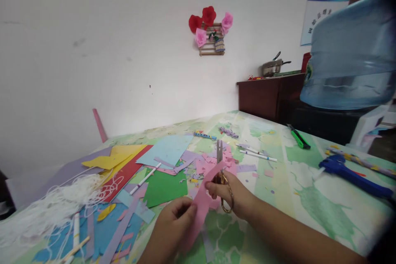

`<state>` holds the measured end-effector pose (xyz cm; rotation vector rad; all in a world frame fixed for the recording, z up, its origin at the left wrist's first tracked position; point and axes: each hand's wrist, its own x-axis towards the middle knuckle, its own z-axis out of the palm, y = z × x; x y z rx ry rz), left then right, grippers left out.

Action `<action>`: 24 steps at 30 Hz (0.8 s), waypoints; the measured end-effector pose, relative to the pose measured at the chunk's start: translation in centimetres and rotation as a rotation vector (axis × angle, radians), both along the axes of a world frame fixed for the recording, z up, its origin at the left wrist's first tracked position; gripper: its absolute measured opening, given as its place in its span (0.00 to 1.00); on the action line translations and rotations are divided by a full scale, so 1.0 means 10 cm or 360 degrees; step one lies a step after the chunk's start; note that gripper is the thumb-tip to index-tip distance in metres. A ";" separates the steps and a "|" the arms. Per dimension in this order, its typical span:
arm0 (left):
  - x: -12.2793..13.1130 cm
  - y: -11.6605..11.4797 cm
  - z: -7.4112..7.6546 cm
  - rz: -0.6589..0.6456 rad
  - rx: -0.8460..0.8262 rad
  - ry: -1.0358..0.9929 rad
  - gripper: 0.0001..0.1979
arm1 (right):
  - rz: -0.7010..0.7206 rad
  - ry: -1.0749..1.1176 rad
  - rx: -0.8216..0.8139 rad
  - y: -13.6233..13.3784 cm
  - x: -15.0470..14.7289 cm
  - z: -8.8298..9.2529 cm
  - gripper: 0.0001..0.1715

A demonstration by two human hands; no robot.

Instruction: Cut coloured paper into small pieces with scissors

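My left hand [175,220] pinches the near end of a long pink paper strip [202,202], its fingers closed on it. My right hand [230,196] grips gold-handled scissors [220,165], the blades pointing up and away at the strip's far end. Both hands hover low over the table's near middle, above a green-patterned cloth [309,198]. Small pink paper scraps [213,163] lie just beyond the scissors.
Coloured paper sheets [139,161] and strips cover the table's left half, with tangled white string [62,202] at the far left. White sticks [258,154], a green utility knife [298,137] and a blue tool [352,175] lie to the right. A large water bottle [349,57] stands at right.
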<state>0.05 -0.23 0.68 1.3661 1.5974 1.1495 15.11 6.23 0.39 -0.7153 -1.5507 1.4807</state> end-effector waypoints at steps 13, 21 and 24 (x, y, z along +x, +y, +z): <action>-0.04 -0.03 0.09 -0.0198 0.0077 0.0178 0.09 | -0.0107 0.0041 0.0095 0.08 0.05 -0.01 0.09; -0.10 -0.05 0.10 -0.0060 0.0020 0.0104 0.08 | -0.0201 0.0155 0.0039 0.14 0.08 0.02 0.11; -0.12 -0.03 0.07 0.0067 0.0009 -0.0229 0.09 | -0.0264 0.0150 0.0013 0.17 0.08 0.02 0.14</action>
